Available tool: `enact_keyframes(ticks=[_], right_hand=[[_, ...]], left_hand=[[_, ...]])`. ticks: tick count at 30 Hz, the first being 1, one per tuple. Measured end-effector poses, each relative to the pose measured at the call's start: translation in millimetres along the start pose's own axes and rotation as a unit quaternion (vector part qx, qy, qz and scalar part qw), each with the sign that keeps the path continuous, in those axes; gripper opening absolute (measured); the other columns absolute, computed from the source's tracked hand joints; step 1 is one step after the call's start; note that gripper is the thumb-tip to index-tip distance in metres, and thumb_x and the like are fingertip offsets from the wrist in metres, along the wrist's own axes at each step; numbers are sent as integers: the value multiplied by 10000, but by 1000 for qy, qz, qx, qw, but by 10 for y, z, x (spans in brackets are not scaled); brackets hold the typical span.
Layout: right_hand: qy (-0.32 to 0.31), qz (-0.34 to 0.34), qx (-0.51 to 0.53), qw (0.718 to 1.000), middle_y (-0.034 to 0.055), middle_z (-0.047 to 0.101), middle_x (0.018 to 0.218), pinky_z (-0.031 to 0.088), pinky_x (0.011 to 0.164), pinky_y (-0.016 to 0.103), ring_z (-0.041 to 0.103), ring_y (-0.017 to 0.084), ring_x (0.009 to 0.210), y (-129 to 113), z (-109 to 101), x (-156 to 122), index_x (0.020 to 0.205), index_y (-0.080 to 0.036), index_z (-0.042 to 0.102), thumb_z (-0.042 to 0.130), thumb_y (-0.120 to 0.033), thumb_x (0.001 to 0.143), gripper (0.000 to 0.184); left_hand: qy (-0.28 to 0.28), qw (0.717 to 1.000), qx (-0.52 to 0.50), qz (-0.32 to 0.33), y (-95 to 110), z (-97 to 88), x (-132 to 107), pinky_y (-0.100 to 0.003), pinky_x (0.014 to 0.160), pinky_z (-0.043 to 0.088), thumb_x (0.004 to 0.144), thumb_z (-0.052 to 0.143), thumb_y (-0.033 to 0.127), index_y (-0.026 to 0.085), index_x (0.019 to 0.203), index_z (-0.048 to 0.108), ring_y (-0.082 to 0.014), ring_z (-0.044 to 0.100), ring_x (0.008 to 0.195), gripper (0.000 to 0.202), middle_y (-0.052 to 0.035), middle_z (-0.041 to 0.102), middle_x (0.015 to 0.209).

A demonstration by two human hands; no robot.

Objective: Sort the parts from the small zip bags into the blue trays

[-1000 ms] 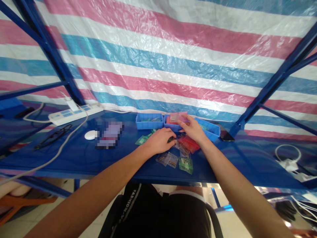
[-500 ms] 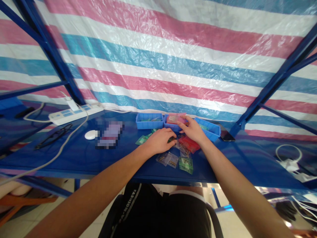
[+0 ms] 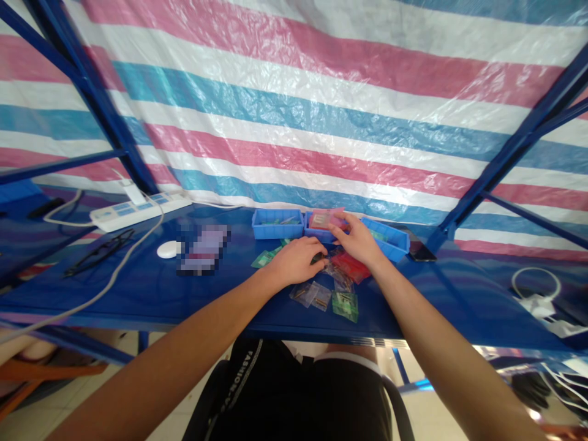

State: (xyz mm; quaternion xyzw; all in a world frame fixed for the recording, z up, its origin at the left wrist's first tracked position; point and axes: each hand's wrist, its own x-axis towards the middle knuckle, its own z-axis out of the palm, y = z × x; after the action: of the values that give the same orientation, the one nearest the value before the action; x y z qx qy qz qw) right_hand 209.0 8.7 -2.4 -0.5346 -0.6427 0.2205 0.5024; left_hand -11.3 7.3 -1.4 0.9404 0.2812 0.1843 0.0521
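Note:
My right hand (image 3: pixel 361 239) reaches over the middle blue bin (image 3: pixel 316 235), its fingers closed on the edge of a red plastic packet (image 3: pixel 321 219) lying at the bin's top. My left hand (image 3: pixel 301 260) is curled over the pile in front of that bin; whatever its fingertips hold is hidden. Red packets (image 3: pixel 353 267) lie under my right wrist. Nearer the table edge are a green packet (image 3: pixel 344 305) and clear bags (image 3: pixel 320 296) with small brass-coloured parts. More green packets (image 3: pixel 263 260) lie left of my left hand.
Blue bins stand on the left (image 3: pixel 278 231) and right (image 3: pixel 388 242) of the middle one. A dark phone (image 3: pixel 420 245) lies at right. Leftward are a blurred-out item (image 3: pixel 204 248), a white round object (image 3: pixel 169 249), glasses (image 3: pixel 98 252), a cable and a power strip (image 3: pixel 138 211).
My right hand and the red packet in the middle bin have shifted very slightly. My left hand looks unmoved.

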Motion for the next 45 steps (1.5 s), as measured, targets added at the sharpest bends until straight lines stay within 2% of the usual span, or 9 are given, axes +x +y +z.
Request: enact_keyframes(ticks=[9, 12, 17, 20, 25, 32, 36, 39, 45], right_hand=[[16, -15, -30, 999, 116, 728, 1384, 640, 1017, 521, 710, 326, 1215, -20, -44, -24, 1309, -238, 740, 703, -518, 972, 440], [21, -35, -68, 997, 125, 758, 1330, 622, 1038, 517, 702, 332, 1239, -25, -77, -30, 1254, -227, 764, 675, -519, 994, 401], [0, -71, -156, 985, 135, 801, 1252, 571, 1071, 507, 747, 334, 1159, -8, -68, -29, 1232, -201, 786, 634, -467, 1025, 369], [3, -90, -174, 981, 137, 793, 1287, 555, 1091, 498, 747, 334, 1186, 31, -52, -17, 1268, -207, 775, 641, -454, 1021, 374], [62, -93, -178, 978, 178, 673, 1500, 471, 1203, 569, 624, 371, 1410, 98, -87, 18, 1243, -200, 777, 660, -491, 1004, 394], [92, -129, -127, 979, 172, 727, 1332, 557, 1079, 535, 695, 330, 1218, -14, -121, 3, 1094, -201, 785, 659, -476, 1005, 315], [102, -146, -106, 978, 149, 744, 1262, 607, 870, 423, 709, 303, 1147, -102, -114, -33, 1091, -211, 782, 636, -445, 1027, 284], [80, -149, -100, 981, 112, 777, 1105, 579, 745, 374, 733, 274, 995, -137, -105, -55, 1062, -218, 774, 631, -447, 1034, 271], [6, -181, -92, 979, 67, 788, 984, 541, 720, 354, 720, 235, 863, -212, -74, -109, 1008, -225, 777, 626, -452, 1048, 276]], left_hand=[[23, 999, -31, -14, -98, 78, 12, -419, 1088, 537, 1035, 647, 296, 217, 1226, 736, -276, 676, 1200, 225, -81, 756, 1181], [31, 998, -47, -12, -113, 83, 15, -418, 1067, 541, 1017, 659, 251, 217, 1215, 738, -274, 673, 1179, 215, -67, 769, 1147], [42, 998, -54, -8, -112, 81, 18, -401, 1035, 543, 983, 632, 149, 230, 1184, 741, -262, 678, 1149, 242, -50, 772, 1103], [41, 998, -51, -10, -107, 85, 18, -403, 1034, 544, 988, 628, 163, 231, 1191, 738, -265, 685, 1160, 241, -52, 776, 1114], [40, 997, -55, -19, -102, 98, 15, -435, 1049, 541, 992, 699, 276, 224, 1179, 744, -284, 693, 1166, 199, -53, 794, 1153], [54, 996, -66, 0, -113, 104, 35, -410, 974, 544, 976, 685, 163, 233, 1123, 757, -269, 697, 1083, 177, -25, 801, 1004], [102, 991, -78, 27, -98, 70, 39, -414, 1004, 540, 1009, 649, 170, 225, 1154, 730, -257, 693, 1086, 175, -42, 780, 1050], [137, 986, -92, 34, -69, 25, 37, -417, 1036, 535, 1035, 607, 165, 221, 1168, 702, -250, 693, 1109, 173, -49, 769, 1119], [191, 975, -110, 33, 20, -58, 28, -416, 1033, 546, 1105, 501, 214, 198, 1223, 656, -258, 684, 1148, 196, -97, 724, 1196]])
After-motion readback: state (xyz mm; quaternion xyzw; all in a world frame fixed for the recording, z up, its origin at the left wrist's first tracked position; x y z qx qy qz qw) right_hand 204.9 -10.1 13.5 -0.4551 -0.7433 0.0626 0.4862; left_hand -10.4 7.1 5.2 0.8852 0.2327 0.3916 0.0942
